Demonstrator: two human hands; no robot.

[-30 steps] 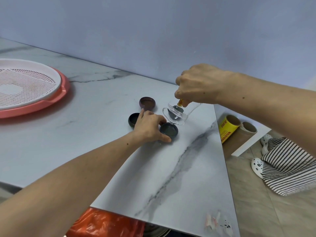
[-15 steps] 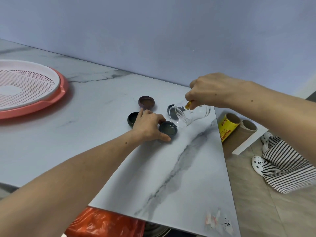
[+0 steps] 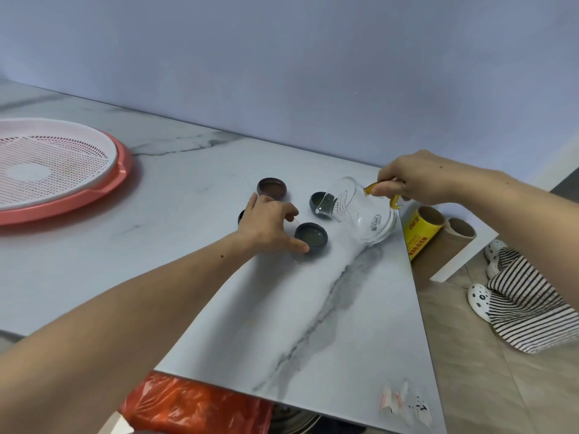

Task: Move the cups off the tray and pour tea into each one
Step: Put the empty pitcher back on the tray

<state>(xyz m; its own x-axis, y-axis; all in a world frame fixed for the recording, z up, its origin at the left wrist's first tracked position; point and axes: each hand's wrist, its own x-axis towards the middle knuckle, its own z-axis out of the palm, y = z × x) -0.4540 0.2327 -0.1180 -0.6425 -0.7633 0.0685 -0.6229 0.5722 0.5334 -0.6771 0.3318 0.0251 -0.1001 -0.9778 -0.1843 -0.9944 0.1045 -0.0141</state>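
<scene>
Marble table (image 3: 188,277), glass teapot (image 3: 366,214) shifted over farther dark cup (image 3: 319,200)

1. The place looks like a home, in a plain room corner.
2. A marble-patterned bench (image 3: 219,308) stands against a bare pale blue wall (image 3: 282,57).
3. White perforated clogs (image 3: 479,297) and striped cloth (image 3: 526,311) lie on the tiled floor (image 3: 488,386).
4. Cardboard tubes (image 3: 421,234) lean beside the bench, and an orange plastic bag (image 3: 194,405) sits below its near edge.
</scene>
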